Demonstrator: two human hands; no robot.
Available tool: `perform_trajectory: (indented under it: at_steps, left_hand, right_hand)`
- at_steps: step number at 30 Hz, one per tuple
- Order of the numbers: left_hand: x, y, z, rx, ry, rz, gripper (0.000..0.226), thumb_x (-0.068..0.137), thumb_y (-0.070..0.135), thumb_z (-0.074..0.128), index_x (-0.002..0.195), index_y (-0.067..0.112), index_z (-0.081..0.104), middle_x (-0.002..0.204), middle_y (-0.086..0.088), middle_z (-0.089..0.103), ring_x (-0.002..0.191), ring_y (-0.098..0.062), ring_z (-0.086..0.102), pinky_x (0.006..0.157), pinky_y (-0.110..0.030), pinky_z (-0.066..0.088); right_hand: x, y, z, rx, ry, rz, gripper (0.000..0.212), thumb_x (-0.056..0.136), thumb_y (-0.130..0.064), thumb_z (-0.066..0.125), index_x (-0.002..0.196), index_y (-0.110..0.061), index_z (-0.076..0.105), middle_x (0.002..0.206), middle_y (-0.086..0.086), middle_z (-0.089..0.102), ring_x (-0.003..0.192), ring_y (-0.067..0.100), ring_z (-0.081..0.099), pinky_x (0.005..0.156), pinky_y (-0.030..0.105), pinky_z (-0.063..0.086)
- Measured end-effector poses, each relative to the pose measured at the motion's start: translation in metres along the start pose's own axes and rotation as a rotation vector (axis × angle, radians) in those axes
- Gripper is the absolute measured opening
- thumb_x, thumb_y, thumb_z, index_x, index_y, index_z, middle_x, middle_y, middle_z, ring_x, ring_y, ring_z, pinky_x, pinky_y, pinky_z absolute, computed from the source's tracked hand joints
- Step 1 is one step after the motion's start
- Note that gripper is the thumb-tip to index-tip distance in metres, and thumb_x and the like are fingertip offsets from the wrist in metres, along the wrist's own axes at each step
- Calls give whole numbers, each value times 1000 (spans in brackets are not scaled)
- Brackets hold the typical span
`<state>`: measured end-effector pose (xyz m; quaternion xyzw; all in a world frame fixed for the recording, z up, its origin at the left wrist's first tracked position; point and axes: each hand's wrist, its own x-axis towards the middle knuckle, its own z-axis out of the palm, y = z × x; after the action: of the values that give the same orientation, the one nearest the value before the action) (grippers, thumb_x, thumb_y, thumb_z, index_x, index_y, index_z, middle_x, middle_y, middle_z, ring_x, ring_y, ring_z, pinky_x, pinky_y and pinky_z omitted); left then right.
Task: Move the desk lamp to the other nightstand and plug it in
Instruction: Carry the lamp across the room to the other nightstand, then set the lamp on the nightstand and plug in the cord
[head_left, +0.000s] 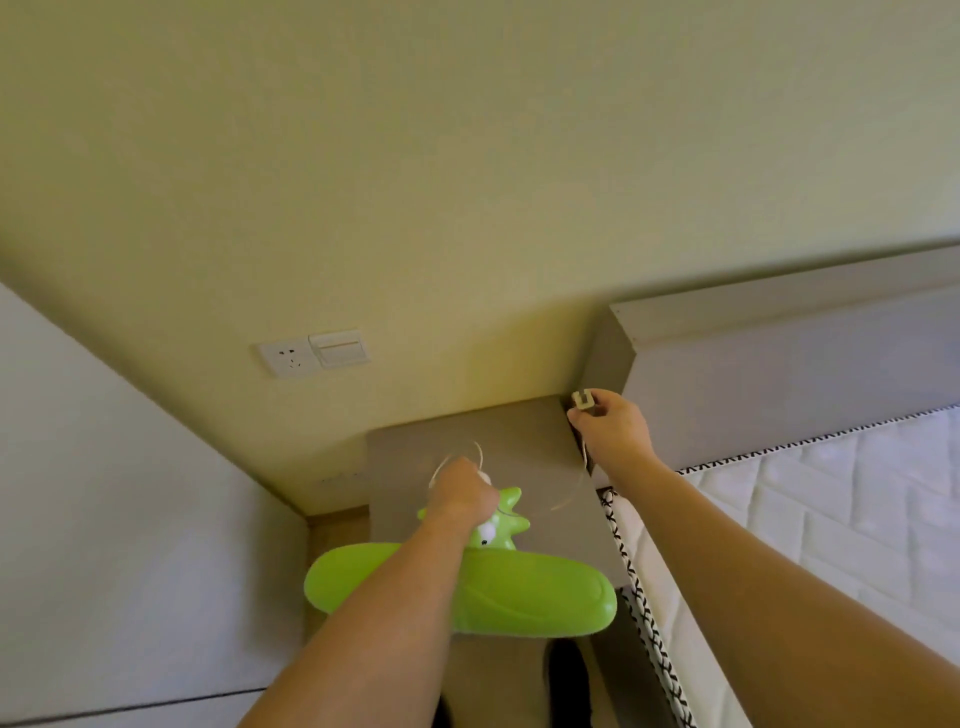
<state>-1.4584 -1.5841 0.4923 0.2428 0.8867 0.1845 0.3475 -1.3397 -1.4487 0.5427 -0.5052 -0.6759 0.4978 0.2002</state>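
The white quilted bed (831, 519) runs along the right. Left of it, the grey-brown nightstand (524, 441) carries the bright green plastic desk lamp (509, 592). The left hand (462, 491) reaches down, grip closed on the lamp's base, which it mostly hides. The right hand (613, 428), at the far right corner, pinches the small white plug (583, 400); its thin white cord (574, 488) loops between them.

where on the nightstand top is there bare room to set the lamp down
Bare: the nightstand top's back strip along the wall, below the outlet. Crowded: the middle and front, with the cord loops, left hand and green lamp. Right hand holds the plug.
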Motion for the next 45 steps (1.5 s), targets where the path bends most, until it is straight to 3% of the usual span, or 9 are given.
perform_trajectory:
  at_steps: [7,12,23,28,30,34,36,40,45]
  left_hand:
    - [33,56,50,-130,-99,-133,47,81,11,62,127,14,60,124,-8,66,113,-26,62,86,-24,47]
    - [58,91,75,-110,-70,-168,44,82,16,60,126,10,60,128,-11,64,118,-28,59,95,-30,47]
    - [97,121,80,-8,-3,-267,37,88,23,53,116,1,65,126,-17,65,119,-32,60,94,-30,48]
    - [96,121,69,-33,-161,-257,40,87,17,56,122,-2,59,126,-17,63,116,-32,60,93,-32,48]
    - [96,118,62,-173,-268,-247,46,84,12,64,126,-3,53,119,-20,61,107,-33,63,83,-35,53]
    - [84,103,40,-364,-374,-223,8,89,6,57,86,9,50,73,-11,53,42,-18,57,37,-21,41]
    - [80,92,24,-411,-354,-231,11,90,2,49,84,11,49,67,-10,45,41,-19,50,38,-23,42]
    - [76,51,-14,-431,-252,-242,25,94,-1,40,72,12,47,66,-10,45,50,-21,47,47,-26,38]
    - [71,-27,-55,-422,-158,-332,16,96,4,37,86,8,49,69,-9,46,53,-20,45,51,-28,38]
  right_hand:
    - [56,27,-37,-35,-66,42,10,84,-15,59,89,-17,67,72,-1,57,65,16,48,57,26,38]
    - [89,37,-54,-38,-106,33,11,86,-18,60,86,-29,62,69,-10,58,60,8,48,54,23,38]
    - [124,55,-59,-34,-184,37,7,87,-17,58,85,-20,64,69,-4,57,66,14,48,60,26,40]
    - [134,49,-57,-38,-189,52,8,87,-17,56,84,-19,64,63,-4,52,60,14,45,58,28,38]
    - [134,43,-54,-36,-193,59,9,86,-17,55,85,-15,64,61,-2,50,57,16,43,58,28,38]
    - [131,22,-40,-59,-208,34,14,87,-18,54,74,-17,59,58,-3,47,55,15,40,55,28,36]
    - [129,9,-26,-78,-211,0,21,85,-17,55,65,-18,53,56,-4,45,54,14,38,50,27,32]
    - [119,-17,12,-106,-266,-43,11,84,-19,58,84,-12,66,66,-1,55,56,12,45,52,25,36]
    - [100,-45,76,-181,-386,-93,18,84,-21,58,66,-20,55,56,-5,46,52,13,42,49,26,33]
